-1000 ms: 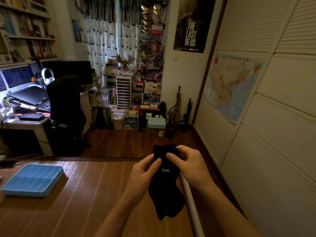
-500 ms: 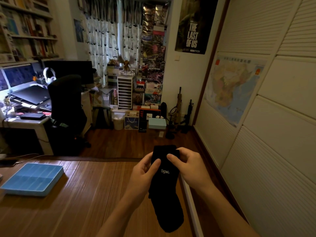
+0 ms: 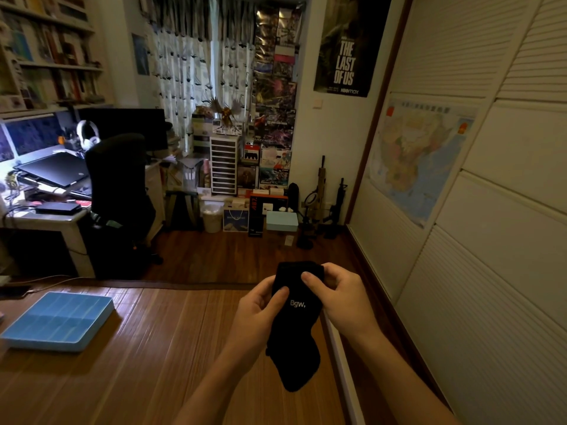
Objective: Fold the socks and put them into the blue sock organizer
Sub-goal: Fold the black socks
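Fingers of the right hand curl round the top of a black sock, with the thumb pressed on its front. The left hand pinches the same cuff from the other side, thumb on the fabric, and its other fingers are hidden behind the cloth. Held up at 6 o'clock in the view, the sock hangs limp. It is a soft knit with small white lettering below the cuff, too dark to tell whether it is one sock or two laid together. Both forearms are cut off by the lower edge. At 8 o'clock lies the blue sock organizer, a flat rectangular box with rounded corners and a gridded top. It rests on a glossy slatted bamboo mat, well apart from the hands, and its left corner runs to the picture's edge.
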`<state>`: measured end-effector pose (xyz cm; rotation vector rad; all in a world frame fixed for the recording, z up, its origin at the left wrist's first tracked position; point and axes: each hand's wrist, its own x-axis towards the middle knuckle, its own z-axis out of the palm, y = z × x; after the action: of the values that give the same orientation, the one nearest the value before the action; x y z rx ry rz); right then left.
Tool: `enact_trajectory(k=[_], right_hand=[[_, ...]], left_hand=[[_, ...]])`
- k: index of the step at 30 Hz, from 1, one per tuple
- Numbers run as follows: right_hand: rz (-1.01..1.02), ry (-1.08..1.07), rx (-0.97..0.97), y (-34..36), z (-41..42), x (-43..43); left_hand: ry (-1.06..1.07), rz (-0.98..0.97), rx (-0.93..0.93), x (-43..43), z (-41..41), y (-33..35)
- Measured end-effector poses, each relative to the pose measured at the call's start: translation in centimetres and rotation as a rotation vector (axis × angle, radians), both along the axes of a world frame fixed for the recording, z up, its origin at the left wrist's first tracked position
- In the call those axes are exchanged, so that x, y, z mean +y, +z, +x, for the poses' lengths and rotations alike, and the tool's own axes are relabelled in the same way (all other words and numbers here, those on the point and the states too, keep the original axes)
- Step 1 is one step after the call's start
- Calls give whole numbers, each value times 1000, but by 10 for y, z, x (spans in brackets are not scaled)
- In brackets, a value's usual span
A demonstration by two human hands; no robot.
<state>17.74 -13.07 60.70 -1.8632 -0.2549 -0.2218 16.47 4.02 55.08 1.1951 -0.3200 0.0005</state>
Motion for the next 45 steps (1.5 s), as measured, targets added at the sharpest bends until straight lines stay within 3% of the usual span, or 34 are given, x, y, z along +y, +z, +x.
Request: enact_trajectory(k=[4,7,9,16,29,34,38,40,45], right_hand=[[-82,-97,19,1,5,-5],[31,98,174,6,9,-10],[71,124,142,7,11,-12],[179,118,47,6,25,-19],[280,-203,106,-22,70,-57],[280,-239,155,-33,77,-60],[200,-197,225,-41,78,-64],[130,-152,257,-45,76,-65],[197,-286,302,-51,78,-73]], left_hand=[[-33,-15,20,2,4,-4],[-83,-3,44,3,9,-7],[-118,35,62,5,11,-10],[-255,368,29,9,12,-31],[-413,3,163,15,17,-62],[-363,-13,346,13,18,-64],[-588,80,407,21,16,-64],[-653,24,398,22,14,-69],[-523,-171,456,22,12,-79]])
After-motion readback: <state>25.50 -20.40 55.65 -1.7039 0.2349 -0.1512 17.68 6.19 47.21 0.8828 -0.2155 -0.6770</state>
